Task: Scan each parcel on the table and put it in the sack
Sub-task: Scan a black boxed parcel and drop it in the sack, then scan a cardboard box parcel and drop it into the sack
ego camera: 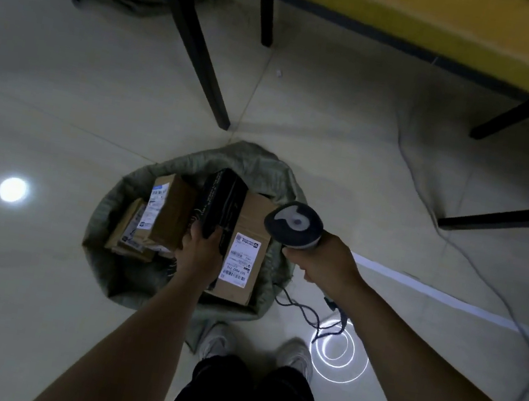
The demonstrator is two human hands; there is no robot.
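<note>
Left grip (201,245) clamped on black box (221,200), apparently inside sack (257,159); right grip (322,261) clamped round scanner (294,224).

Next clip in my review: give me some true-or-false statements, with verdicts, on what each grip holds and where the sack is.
1. The left grip holds a black box at the mouth of the sack. True.
2. The right grip holds nothing. False: it holds a scanner.
3. Brown cardboard parcels already lie in the sack. True.
4. The sack stands on the yellow table. False: it sits on the floor, below the table.
</note>
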